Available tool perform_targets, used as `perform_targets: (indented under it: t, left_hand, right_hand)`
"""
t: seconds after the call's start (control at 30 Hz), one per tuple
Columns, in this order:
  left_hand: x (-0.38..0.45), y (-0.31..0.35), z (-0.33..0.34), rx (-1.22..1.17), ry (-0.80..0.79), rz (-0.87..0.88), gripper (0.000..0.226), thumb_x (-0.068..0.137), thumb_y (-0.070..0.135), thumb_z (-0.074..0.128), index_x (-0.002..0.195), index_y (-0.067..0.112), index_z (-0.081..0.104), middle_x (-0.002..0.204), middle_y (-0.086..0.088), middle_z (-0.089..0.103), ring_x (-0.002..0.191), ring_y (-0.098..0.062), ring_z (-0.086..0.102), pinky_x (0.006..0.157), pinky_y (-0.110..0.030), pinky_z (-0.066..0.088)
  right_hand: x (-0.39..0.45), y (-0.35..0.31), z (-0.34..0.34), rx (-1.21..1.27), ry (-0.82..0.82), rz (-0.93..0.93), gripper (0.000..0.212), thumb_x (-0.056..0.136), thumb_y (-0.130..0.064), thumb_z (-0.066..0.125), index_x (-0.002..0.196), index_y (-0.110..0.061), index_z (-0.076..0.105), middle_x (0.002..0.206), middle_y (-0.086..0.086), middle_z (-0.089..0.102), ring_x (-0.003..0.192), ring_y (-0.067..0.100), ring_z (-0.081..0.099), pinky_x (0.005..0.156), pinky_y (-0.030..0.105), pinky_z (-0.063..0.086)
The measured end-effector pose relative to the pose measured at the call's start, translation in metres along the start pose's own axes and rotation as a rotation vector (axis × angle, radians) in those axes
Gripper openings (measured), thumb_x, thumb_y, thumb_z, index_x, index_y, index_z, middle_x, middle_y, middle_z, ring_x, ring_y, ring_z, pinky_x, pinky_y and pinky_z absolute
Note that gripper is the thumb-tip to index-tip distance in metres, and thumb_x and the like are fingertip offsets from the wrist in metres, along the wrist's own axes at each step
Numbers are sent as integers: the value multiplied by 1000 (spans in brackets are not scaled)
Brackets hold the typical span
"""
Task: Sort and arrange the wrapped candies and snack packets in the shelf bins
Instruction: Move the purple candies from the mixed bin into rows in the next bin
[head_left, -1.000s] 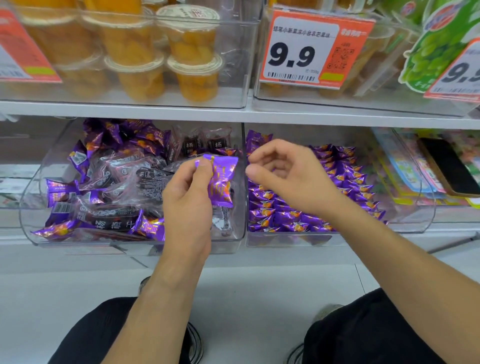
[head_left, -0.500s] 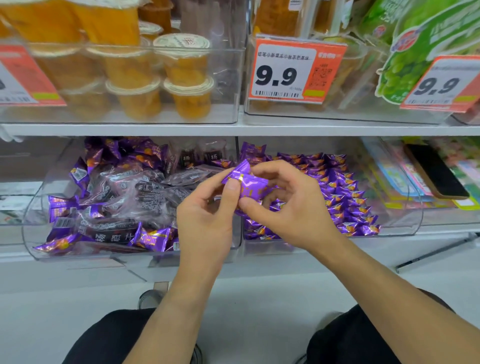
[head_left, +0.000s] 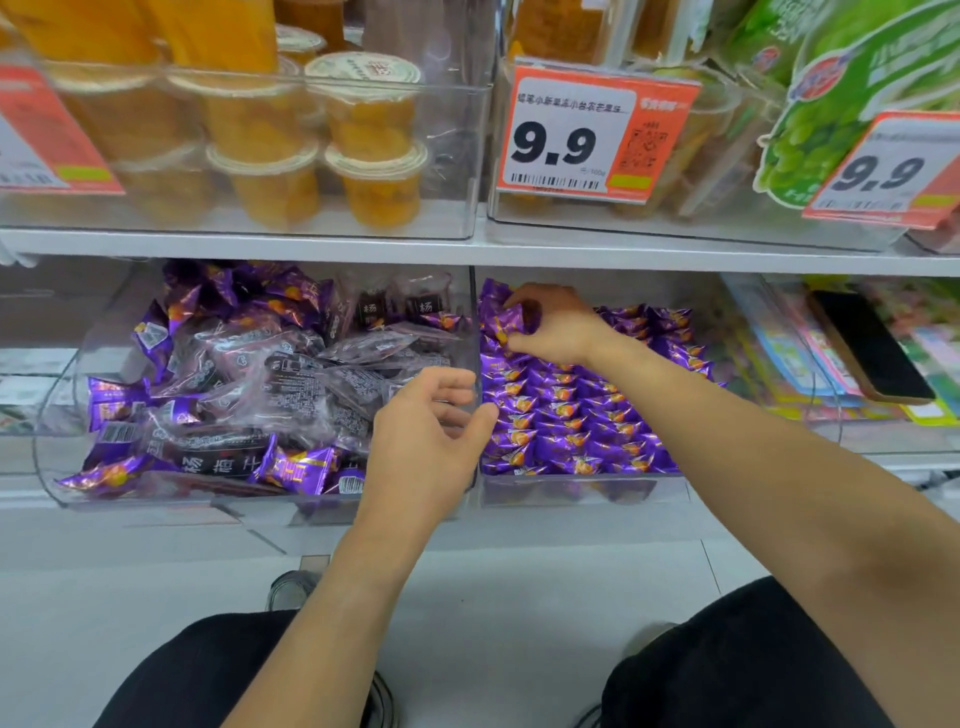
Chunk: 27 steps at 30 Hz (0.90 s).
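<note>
Head view looks down on two clear bins side by side on the lower shelf. My right hand (head_left: 558, 325) is deep in the right bin (head_left: 582, 491), fingers and thumb pinched on one purple candy (head_left: 508, 321) at the back left corner, just beside the wall shared with the left bin (head_left: 57, 467). The candy lies tilted, its long axis running roughly left to right, above the neat rows of matching purple candies (head_left: 576, 415) that fill the bin toward me. My judgement is that the coming move is to set it down into the back row, so what matters is that the gap lies directly under and slightly behind my right hand, far from my body and close against the dividing wall.

My left hand (head_left: 431, 436) holds nothing. Its fingers are loosely spread, over the front right corner of the left bin, thumb reaching near the divider. It is nearer to me and well apart from the right hand, and it sits closest to the mixed heap of dark snack packets (head_left: 291, 374) and stray purple candies (head_left: 301, 467).

My right hand hides the back row beneath it, so I cannot tell whether a free slot exists there. The clear walls blur what lies at the bins' far edges.
</note>
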<state>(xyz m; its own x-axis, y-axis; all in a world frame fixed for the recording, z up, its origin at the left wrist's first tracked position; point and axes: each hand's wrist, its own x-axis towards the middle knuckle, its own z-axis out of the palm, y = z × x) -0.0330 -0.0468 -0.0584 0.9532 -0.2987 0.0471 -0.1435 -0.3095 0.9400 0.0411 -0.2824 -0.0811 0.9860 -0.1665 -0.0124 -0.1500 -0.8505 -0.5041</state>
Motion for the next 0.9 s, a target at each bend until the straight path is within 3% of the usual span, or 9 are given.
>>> perform_targets:
  t: [0.13,0.2,0.27,0.37,0.5,0.63,0.7,0.83,0.9]
  left_hand:
    - [2,-1,1,-11,14,0,18,85,17,73,101,21,66,87,4,68,68,-2,60,63,-12,50]
    - [3,-1,1,-3,17,-7,16,87,20,71,101,21,66,85,6,68,68,-2,60,63,-13,50]
    - [3,0,1,11,21,-13,14,88,23,69,101,22,66,84,9,68,68,-1,60,62,-11,49]
    - [3,1,1,16,30,-12,14,88,22,69,102,21,66,83,10,68,68,1,60,63,-11,49]
    - [2,2,1,22,29,-15,14,89,22,68,103,20,66,84,10,67,69,1,59,62,-10,48]
    - [1,4,1,25,23,-13,14,90,21,67,104,21,65,84,9,67,72,-2,60,63,-12,49]
    - [1,3,1,25,22,-13,14,90,21,67,104,21,65,84,9,67,69,-2,60,63,-15,50]
    - [0,2,0,23,21,-6,15,90,22,67,105,20,66,84,10,68,68,0,60,64,-12,49]
    - [0,2,0,27,21,-3,15,90,22,67,105,20,66,84,10,68,70,0,60,64,-11,49]
  right_hand:
    - [3,14,11,-109,59,-88,52,84,-37,73,130,-19,60,123,9,54,112,23,54,83,20,36]
    - [-3,22,17,-139,113,-134,61,84,-44,74,136,-17,55,125,10,50,110,24,55,86,24,42]
    - [-9,28,22,-147,159,-124,65,79,-50,77,130,-15,57,122,9,52,103,24,58,84,32,50]
    - [-12,28,23,-146,167,-137,54,77,-49,79,116,-15,64,111,5,59,100,23,58,81,32,48]
    - [-12,21,21,-233,158,-220,47,85,-43,73,123,-17,65,116,7,60,111,27,53,86,34,44]
    - [-12,16,20,-383,124,-217,65,80,-54,73,131,-16,59,124,9,55,113,29,52,87,38,47]
    - [-11,16,21,-366,86,-168,70,78,-53,76,135,-17,55,127,9,53,110,29,56,84,36,49]
    - [-6,14,19,-228,111,-122,60,78,-34,82,130,-16,58,119,11,58,103,28,60,81,28,43]
    - [0,12,15,-192,114,-89,62,72,-36,86,125,-16,60,113,8,63,96,24,62,77,24,43]
